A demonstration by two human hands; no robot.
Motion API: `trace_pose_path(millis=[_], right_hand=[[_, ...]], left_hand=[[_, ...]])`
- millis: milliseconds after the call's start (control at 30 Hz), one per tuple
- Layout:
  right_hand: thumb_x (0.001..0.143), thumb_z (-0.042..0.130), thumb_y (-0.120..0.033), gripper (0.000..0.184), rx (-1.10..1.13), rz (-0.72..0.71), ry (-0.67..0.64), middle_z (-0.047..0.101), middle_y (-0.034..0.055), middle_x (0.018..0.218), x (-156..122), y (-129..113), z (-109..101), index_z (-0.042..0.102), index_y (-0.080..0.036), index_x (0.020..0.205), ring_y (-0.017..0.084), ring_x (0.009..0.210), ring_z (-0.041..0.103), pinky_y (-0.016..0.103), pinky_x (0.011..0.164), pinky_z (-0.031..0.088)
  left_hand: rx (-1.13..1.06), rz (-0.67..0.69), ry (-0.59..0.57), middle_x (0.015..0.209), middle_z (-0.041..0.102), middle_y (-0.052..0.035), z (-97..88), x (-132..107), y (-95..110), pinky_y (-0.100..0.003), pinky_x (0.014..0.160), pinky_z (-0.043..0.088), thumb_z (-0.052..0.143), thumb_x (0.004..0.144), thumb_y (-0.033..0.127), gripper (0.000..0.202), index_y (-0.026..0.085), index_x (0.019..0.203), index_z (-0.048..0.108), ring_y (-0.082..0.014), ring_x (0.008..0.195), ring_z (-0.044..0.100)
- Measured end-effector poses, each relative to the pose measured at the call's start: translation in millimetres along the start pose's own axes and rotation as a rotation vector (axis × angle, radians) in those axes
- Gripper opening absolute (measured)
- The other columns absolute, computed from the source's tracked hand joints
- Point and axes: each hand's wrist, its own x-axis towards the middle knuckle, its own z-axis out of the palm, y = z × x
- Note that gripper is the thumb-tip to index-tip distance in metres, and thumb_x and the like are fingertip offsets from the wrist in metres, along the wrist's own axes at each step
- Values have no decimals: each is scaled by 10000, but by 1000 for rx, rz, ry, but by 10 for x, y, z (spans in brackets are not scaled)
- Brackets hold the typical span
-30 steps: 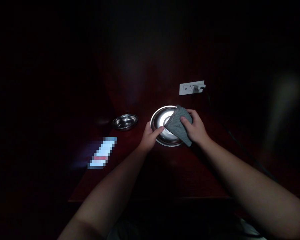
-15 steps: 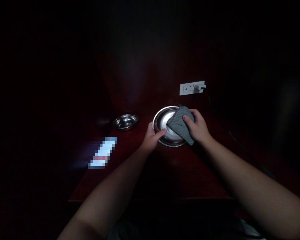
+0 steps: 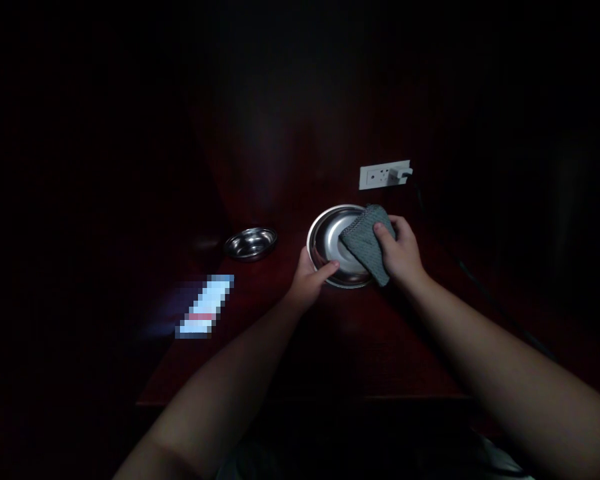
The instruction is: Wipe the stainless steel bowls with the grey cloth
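A shiny steel plate (image 3: pixel 330 237) is tilted up off the dark red table, its inside facing me. My left hand (image 3: pixel 307 280) grips the plate's near-left rim, thumb lying over the edge. My right hand (image 3: pixel 403 253) is closed on a folded grey cloth (image 3: pixel 367 241) and presses it against the right half of the plate's inside. The room is dim and only the middle is lit.
A smaller steel bowl (image 3: pixel 251 241) stands on the table to the left of the plate. A blurred bright rectangle (image 3: pixel 204 307) lies nearer the left edge. A white wall socket with a plug (image 3: pixel 385 175) sits behind the plate, its dark cable running right. The table's front edge (image 3: pixel 300 400) is close to me.
The plate has been tilted a little more upright and shifted slightly right and back. My right hand has slid the cloth toward the plate's right rim. The left hand followed the rim.
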Motion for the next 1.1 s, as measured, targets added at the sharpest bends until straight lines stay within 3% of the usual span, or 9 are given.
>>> trace_pose_path(millis=[100,267,533,1100], right_hand=[[756,534,-535,375,0,7,-11,586,30,877,-1,-5,-7,543,-206,937,196,792,545,346,709,433],[761,524,-539,371,-1,14,-48,578,20,837,-29,-16,2,535,-213,938,194,777,538,349,699,434],[758,528,-542,380,-22,-21,-109,589,27,875,-39,-15,3,544,-216,952,204,801,543,371,724,437],[754,541,-522,362,15,-39,-186,590,28,891,-62,-58,7,537,-213,941,198,804,545,365,735,445]], left_hand=[[35,-56,-11,978,603,-29,11,-25,20,-389,747,500,757,572,277,570,222,1066,477,-210,865,595],[47,-4,20,1019,609,-38,1,-12,76,-393,843,465,730,606,265,496,215,1042,500,-227,974,573],[37,66,29,1038,618,-47,-77,70,20,-381,882,432,704,629,293,465,197,1050,530,-235,1022,559],[114,138,102,893,637,-29,-56,69,100,-344,844,418,668,639,311,326,171,921,581,-208,902,575]])
